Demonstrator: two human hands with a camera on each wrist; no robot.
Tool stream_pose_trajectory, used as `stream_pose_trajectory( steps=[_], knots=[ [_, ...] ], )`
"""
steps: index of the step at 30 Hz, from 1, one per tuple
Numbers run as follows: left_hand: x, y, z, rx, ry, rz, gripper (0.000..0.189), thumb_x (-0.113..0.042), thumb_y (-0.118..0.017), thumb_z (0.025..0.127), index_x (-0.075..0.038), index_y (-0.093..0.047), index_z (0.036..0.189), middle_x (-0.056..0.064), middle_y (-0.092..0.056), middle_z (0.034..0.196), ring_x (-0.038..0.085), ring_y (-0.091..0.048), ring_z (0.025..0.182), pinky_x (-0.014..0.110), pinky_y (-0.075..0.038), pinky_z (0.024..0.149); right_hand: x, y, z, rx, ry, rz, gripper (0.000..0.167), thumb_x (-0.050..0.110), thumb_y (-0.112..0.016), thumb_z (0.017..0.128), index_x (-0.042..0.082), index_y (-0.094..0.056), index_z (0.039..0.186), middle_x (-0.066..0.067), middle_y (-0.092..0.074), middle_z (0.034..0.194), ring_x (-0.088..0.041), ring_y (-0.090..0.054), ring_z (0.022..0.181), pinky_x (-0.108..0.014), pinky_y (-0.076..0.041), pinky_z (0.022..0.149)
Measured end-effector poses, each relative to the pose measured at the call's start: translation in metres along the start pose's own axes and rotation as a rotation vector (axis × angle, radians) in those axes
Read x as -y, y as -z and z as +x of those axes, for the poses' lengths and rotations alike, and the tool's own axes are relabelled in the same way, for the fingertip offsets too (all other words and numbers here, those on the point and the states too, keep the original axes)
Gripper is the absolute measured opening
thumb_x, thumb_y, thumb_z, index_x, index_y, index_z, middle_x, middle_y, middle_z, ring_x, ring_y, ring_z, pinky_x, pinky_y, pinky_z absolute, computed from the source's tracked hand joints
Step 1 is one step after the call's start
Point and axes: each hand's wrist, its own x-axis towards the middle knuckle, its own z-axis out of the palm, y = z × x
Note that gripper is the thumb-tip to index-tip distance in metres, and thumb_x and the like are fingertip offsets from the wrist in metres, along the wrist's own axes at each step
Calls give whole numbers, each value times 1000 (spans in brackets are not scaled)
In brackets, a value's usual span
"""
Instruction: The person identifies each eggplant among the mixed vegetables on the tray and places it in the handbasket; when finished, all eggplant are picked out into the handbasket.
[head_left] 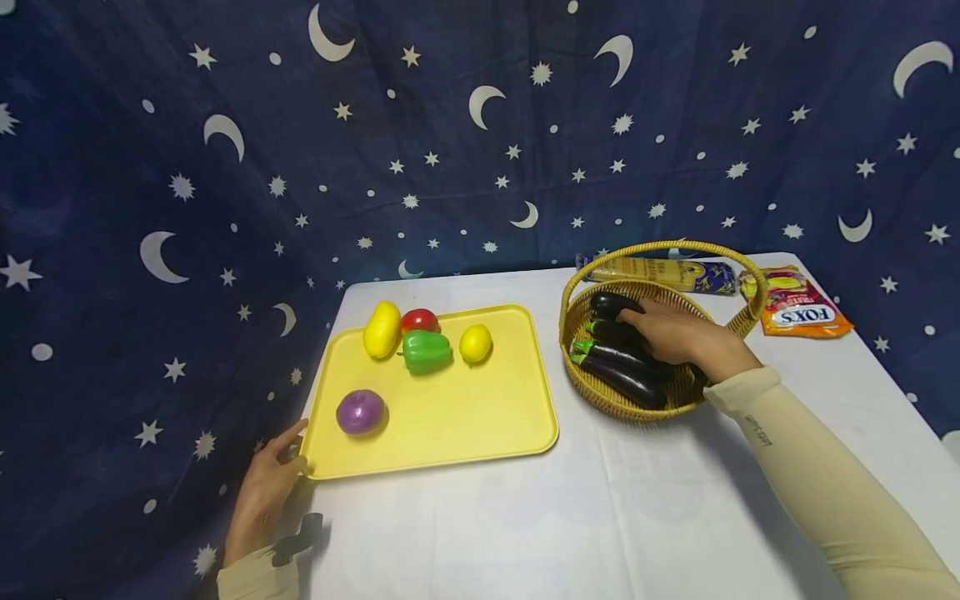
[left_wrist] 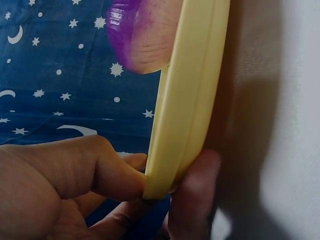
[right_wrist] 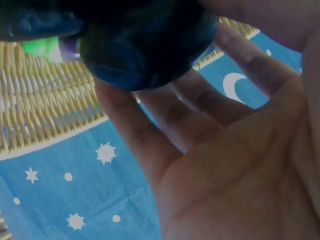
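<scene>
In the head view my right hand (head_left: 667, 333) reaches under the handle into a wicker basket (head_left: 611, 407) and grips a dark eggplant (right_wrist: 150, 45); the right wrist view shows its rounded end between thumb and fingers. Several glossy eggplants (head_left: 626, 379) with green stems lie together there, partly hidden by that hand. My left hand (head_left: 266, 483) pinches the near-left corner of a yellow tray (head_left: 450, 433), thumb and fingers on either side of its rim. On the tray are a purple onion-like ball (head_left: 361, 412), a green bell pepper (head_left: 426, 351), a lemon (head_left: 476, 343), a yellow mango-like fruit (head_left: 382, 330) and a red tomato-like fruit (head_left: 420, 322).
Behind the basket lies a long clear-and-blue packet (head_left: 660, 273), and right of it a red and orange FOX'S bag (head_left: 802, 308). The basket's tall handle (head_left: 660, 246) arches over its opening. A dark blue curtain (head_left: 450, 125) hangs along the white table's (head_left: 480, 533) back and left edges.
</scene>
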Motion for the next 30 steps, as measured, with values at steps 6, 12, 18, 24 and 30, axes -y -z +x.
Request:
stream_pose_trajectory(
  steps=[6,12,18,24,30],
  knots=[
    [1,1,3,11,-21,42,83,1,-53,93,-21,-30,169,26,-31,167,41,-36,139,54,-36,112,-1,-3,3,-3,-1,-25,56,-4,-61,97,5,-49,152,-38,-53,146,-59,-49,140,-69,-41,115],
    [2,-3,4,5,-63,102,81,1,-51,92,-17,-31,169,27,-32,166,42,-34,136,52,-35,106,0,-4,4,47,-31,28,52,-5,-59,98,8,-47,147,-44,-43,152,-62,-42,144,-71,-40,114],
    [-3,-6,2,-31,-88,148,80,1,-50,92,-14,-32,168,28,-37,160,43,-38,131,57,-36,109,0,-4,6,31,-30,41,46,-5,-58,98,7,-48,142,-44,-45,147,-60,-50,138,-70,-45,109],
    [-5,-7,3,-58,-117,187,81,3,-50,89,-9,-34,167,29,-40,156,43,-39,128,53,-34,103,-1,-4,7,25,-41,31,49,-4,-56,99,6,-46,146,-41,-45,149,-61,-41,145,-71,-39,115],
    [-7,-7,2,-71,-119,208,79,5,-49,89,-7,-35,166,31,-40,153,44,-38,128,56,-34,104,-2,-7,7,8,-22,2,48,-2,-57,99,6,-46,145,-37,-51,140,-60,-46,140,-70,-42,112]
  ],
)
